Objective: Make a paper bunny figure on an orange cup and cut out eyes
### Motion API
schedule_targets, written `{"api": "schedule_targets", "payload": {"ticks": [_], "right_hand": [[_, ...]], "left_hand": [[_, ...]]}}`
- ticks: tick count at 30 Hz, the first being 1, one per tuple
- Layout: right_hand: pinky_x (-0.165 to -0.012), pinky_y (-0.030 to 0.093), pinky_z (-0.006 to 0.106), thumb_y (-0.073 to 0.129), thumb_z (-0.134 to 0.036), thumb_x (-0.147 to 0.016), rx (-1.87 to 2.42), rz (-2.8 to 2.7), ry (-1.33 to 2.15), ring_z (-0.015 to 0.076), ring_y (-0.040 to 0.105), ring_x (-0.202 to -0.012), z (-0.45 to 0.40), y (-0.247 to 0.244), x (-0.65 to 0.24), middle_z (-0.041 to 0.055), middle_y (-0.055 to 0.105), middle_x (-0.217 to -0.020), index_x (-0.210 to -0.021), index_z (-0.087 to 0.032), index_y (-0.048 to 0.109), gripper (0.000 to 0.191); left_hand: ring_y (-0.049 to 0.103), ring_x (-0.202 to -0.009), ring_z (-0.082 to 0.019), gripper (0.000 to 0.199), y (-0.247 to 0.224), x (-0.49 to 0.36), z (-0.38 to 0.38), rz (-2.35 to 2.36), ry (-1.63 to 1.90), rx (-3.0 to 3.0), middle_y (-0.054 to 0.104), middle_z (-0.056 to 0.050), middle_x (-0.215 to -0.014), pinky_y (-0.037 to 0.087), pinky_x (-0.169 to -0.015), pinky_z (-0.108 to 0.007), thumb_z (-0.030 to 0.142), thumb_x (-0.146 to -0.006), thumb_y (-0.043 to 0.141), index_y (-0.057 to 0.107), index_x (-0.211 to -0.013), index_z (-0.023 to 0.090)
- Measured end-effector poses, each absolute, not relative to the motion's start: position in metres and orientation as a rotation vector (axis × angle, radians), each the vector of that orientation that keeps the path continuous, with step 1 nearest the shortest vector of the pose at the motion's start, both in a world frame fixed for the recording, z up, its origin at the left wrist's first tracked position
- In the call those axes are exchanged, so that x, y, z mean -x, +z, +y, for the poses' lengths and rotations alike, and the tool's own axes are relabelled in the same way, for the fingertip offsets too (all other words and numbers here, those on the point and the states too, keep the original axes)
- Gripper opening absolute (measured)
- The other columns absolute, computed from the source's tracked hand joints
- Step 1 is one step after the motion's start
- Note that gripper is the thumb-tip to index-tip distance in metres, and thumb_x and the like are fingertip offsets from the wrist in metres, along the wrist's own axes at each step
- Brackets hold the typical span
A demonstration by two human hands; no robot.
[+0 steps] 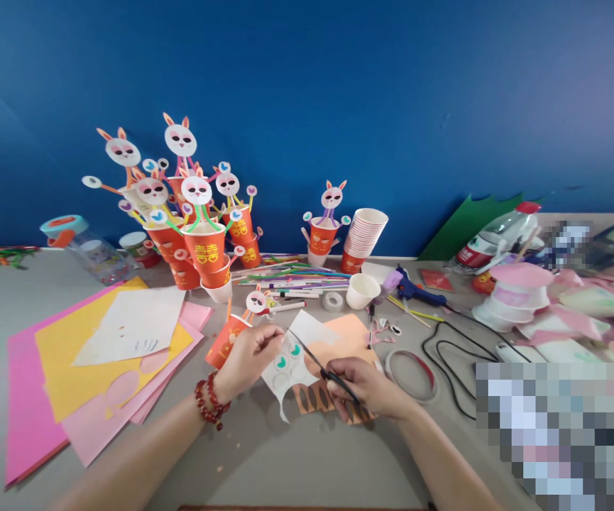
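My left hand (250, 358), with red beads at the wrist, pinches the upper left of a white paper (288, 369) marked with circles, some holding teal shapes. A thin curled strip hangs from its lower end. Black-handled scissors (341, 383) are in my right hand (365, 387), their blades pointing up and left beside the paper. Orange paper (346, 337) and a brown piece with dark oval shapes (311, 399) lie under and near my right hand. Just left of the paper, an orange cup (226, 341) with a rabbit face leans over.
Rabbit-faced cups (205, 245) stand at the back left, stacked cups (365, 234) at the back centre. Coloured sheets (51, 355) lie left. A glue gun (418, 289), its black cable, a tape roll (412, 376), a bottle (498, 234) and pink-white paper scraps are right.
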State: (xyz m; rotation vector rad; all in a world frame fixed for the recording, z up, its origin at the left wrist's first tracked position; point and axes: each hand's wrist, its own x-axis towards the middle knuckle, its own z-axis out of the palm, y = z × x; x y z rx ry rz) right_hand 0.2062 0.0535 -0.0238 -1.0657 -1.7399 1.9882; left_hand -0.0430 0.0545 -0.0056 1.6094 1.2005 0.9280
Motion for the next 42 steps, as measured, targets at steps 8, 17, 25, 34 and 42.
{"api": "schedule_targets", "payload": {"ticks": [8, 17, 25, 34, 42], "right_hand": [[-0.044, 0.035, 0.018, 0.064, -0.061, -0.080, 1.090, -1.756, 1.974, 0.0089, 0.055, -0.042, 0.053, -0.025, -0.207, -0.0044, 0.060, -0.050, -0.069, -0.019, 0.050, 0.045], [-0.043, 0.034, 0.018, 0.065, -0.059, -0.078, 1.132, -1.764, 1.969, 0.0084, 0.053, -0.040, 0.053, -0.024, -0.206, -0.0047, 0.058, -0.047, -0.067, -0.019, 0.050, 0.044], [-0.045, 0.032, 0.022, 0.060, -0.068, -0.080, 1.033, -1.766, 1.867, 0.0113, 0.054, -0.044, 0.052, -0.020, -0.207, -0.0013, 0.063, -0.052, -0.071, -0.020, 0.046, 0.051], [-0.047, 0.034, 0.023, 0.059, -0.072, -0.079, 0.978, -1.574, 1.729, 0.0121, 0.055, -0.043, 0.050, -0.029, -0.201, -0.0024, 0.061, -0.051, -0.074, -0.021, 0.045, 0.053], [-0.050, 0.042, 0.024, 0.061, -0.067, -0.080, 0.974, -1.569, 1.787, 0.0141, 0.060, -0.047, 0.047, -0.034, -0.198, -0.0017, 0.064, -0.053, -0.077, -0.021, 0.047, 0.048]], "left_hand": [[0.036, -0.055, -0.010, 0.023, -0.010, 0.044, 0.055, 1.224, 0.940, -1.598, 0.044, 0.004, -0.061, 0.027, -0.049, -0.021, 0.032, -0.088, 0.051, 0.059, -0.075, 0.016], [0.039, -0.055, -0.009, 0.023, -0.004, 0.044, 0.056, 1.194, 0.935, -1.496, 0.049, 0.003, -0.062, 0.027, -0.048, -0.020, 0.035, -0.085, 0.057, 0.062, -0.075, 0.016], [0.050, -0.060, -0.013, 0.040, -0.006, 0.046, 0.058, 0.993, 1.074, -1.179, 0.057, -0.001, -0.067, 0.038, -0.054, -0.023, 0.053, -0.088, 0.055, 0.064, -0.079, 0.015], [0.066, -0.075, -0.020, 0.041, -0.016, 0.028, 0.043, 0.674, 0.998, -1.019, 0.070, -0.010, -0.088, 0.049, -0.058, -0.027, 0.044, -0.084, 0.068, 0.058, -0.112, 0.016], [0.060, -0.052, -0.011, 0.028, -0.009, 0.023, 0.040, 0.887, 1.113, -1.097, 0.068, -0.001, -0.062, 0.047, -0.053, -0.023, 0.041, -0.086, 0.067, 0.055, -0.082, 0.016]]}}
